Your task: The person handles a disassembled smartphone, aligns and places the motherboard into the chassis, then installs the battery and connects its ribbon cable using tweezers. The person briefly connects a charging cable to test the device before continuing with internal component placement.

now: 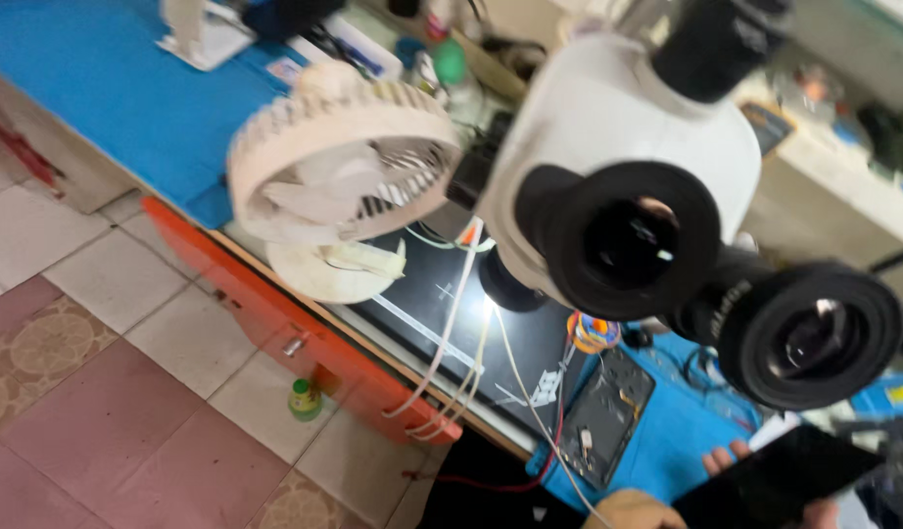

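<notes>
A dark flat phone-like slab sits tilted at the counter's near edge under the microscope. The right hand's grip pinches it; the left hand is mostly hidden, its grip impossible to judge.

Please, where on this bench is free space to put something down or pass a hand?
The widest bare patch is the blue mat at upper left, between the white stand and the fan. The dark mat under the microscope is partly open but crossed by white cables. Around the opened phone and the hand holding a dark panel, it is crowded.
</notes>
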